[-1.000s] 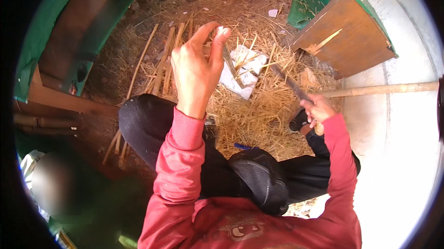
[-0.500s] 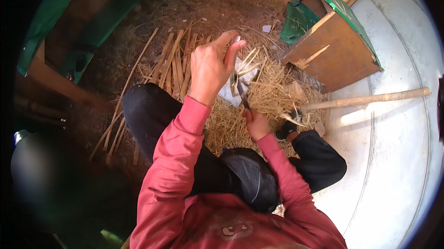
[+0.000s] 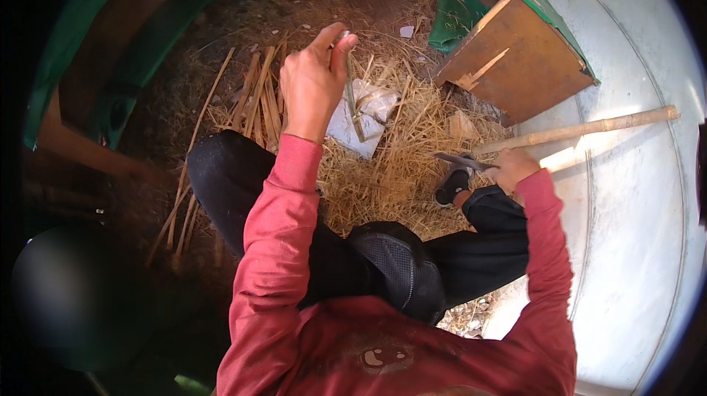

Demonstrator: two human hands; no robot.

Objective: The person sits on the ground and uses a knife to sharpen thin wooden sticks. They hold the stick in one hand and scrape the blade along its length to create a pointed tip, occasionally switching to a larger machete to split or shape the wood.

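A left hand [image 3: 313, 83] pinches a slim greenish strip [image 3: 351, 100] by its upper end, the likely best hold on something seemingly light and springy, over a white object's [image 3: 342, 128] near corner; the right hand [image 3: 514, 168] grips a dark-bladed knife [image 3: 465, 162].

At three o'clock your right hand [image 3: 515, 168] hides the grip of the blade [image 3: 462, 160]; at eleven your left hand [image 3: 312, 81] partly covers a strip [image 3: 351, 101]; at eight, a rounded shape [image 3: 60, 291] is blurred.

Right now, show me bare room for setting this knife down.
Mostly bare: dark soil beyond the bamboo strips, left of the wooden box; pale sheet below the bamboo pole, slope unclear. Crowded: straw around the white slab.
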